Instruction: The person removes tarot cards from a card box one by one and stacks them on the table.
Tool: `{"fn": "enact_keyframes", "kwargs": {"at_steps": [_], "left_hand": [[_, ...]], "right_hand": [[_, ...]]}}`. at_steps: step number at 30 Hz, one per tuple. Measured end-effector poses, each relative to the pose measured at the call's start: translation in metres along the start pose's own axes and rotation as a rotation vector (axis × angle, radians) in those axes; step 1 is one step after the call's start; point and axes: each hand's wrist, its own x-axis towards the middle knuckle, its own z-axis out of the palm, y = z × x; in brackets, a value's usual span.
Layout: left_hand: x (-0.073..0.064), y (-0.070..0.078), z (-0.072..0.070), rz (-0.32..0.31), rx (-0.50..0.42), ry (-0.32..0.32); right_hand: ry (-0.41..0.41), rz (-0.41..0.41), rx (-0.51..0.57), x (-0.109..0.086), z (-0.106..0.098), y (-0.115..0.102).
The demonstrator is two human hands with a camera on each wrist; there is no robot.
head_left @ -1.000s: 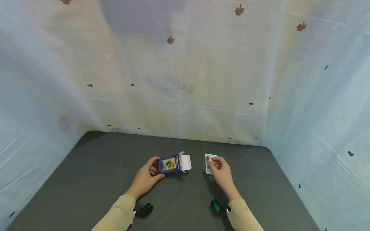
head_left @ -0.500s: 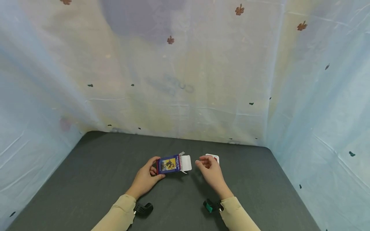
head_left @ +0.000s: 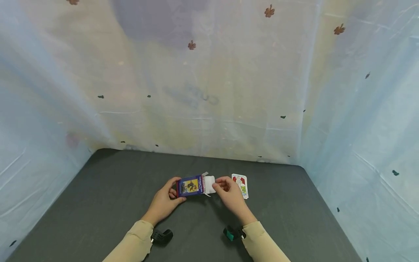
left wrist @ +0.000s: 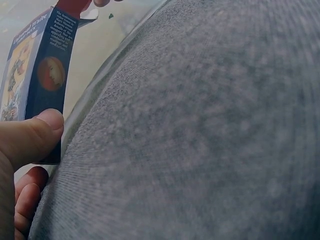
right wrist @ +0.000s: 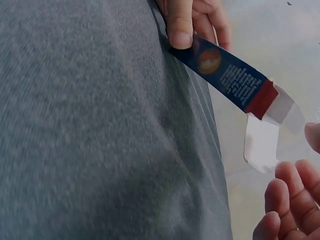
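Observation:
My left hand [head_left: 162, 203] grips the closed end of a dark blue tarot card box [head_left: 190, 186], thumb on its narrow side. A yellow picture panel faces up in the head view; lettering and a round orange picture mark the side [right wrist: 210, 61]. The box's right end stands open, its white flap [head_left: 209, 184] folded outward. Right at that flap is my right hand [head_left: 231, 198]; its thumb [right wrist: 313, 136] and bent fingers [right wrist: 285, 195] are spread apart with nothing between them. Just beyond this hand, a small stack of cards [head_left: 243, 183] lies on the table, colourful picture up.
A dark grey cloth covers the table [head_left: 131, 171]. Pale patterned sheeting [head_left: 209, 91] rises behind the table and along both sides. Black straps hang at both wrists, the right one [head_left: 233, 233] with a green patch.
My right hand has moved left from the card stack to the box's open flap, leaving the stack uncovered on the table. The left hand and box stay where they were.

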Motion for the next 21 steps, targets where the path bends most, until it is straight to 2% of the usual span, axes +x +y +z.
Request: {"fn": "enact_keyframes", "kwargs": {"at_steps": [8,21], "left_hand": [[0.000,-0.004,0.002,0.016,0.015,0.004],[0.000,-0.001,0.001,0.000,0.020,-0.004]], "right_hand": [[-0.003,0.035,-0.023,0.008,0.016,0.033],[-0.044,0.074,-0.024,0.008,0.024,0.031]]}}
